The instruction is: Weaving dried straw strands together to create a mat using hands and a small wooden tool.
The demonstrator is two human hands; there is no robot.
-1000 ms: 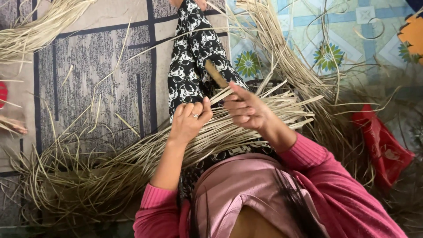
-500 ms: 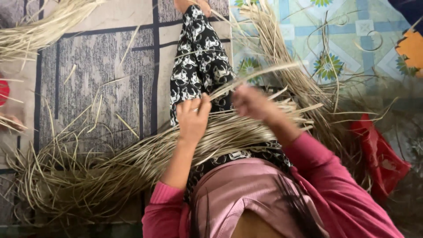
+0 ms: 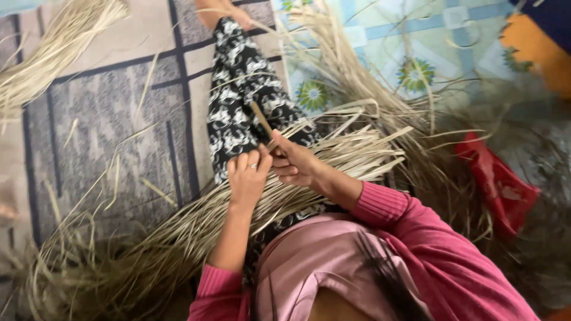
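Two hands meet over the lap: left hand [image 3: 248,175] fingers curled on the long pale dried-reed strips [image 3: 333,157], right hand [image 3: 295,163] pinching a thin brown stick [image 3: 262,120]. Strips lie across black-and-white patterned trousers [image 3: 244,77].

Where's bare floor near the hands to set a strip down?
Bare grey patterned rug lies left of the outstretched leg, between the upper-left pale bundle and the lap bundle. Right of the right hand, strips crowd the floral mat.
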